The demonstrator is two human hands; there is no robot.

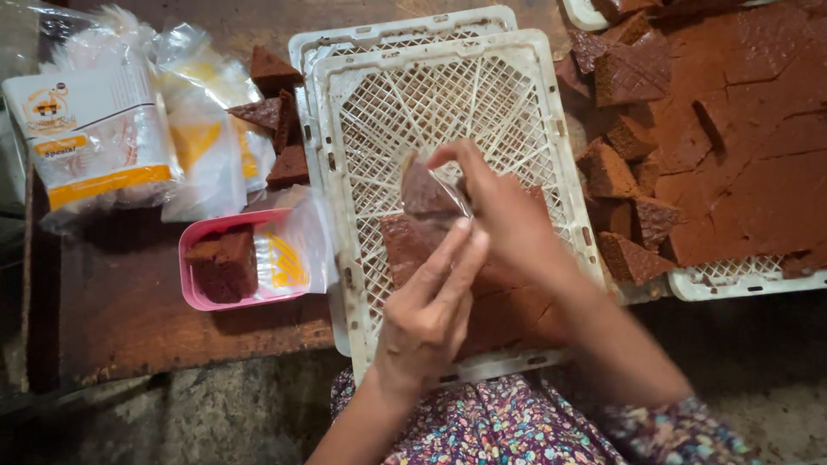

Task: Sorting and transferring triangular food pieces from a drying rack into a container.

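Cake slice [428, 191] in clear film stands pinched in right hand [508, 220], point up; left hand [431, 310] fingers [457, 258] touch its lower edge from below.

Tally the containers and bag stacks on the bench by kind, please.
White lattice crates: 3
Pink tray: 1
Stacks of printed plastic bags: 2
Total: 6
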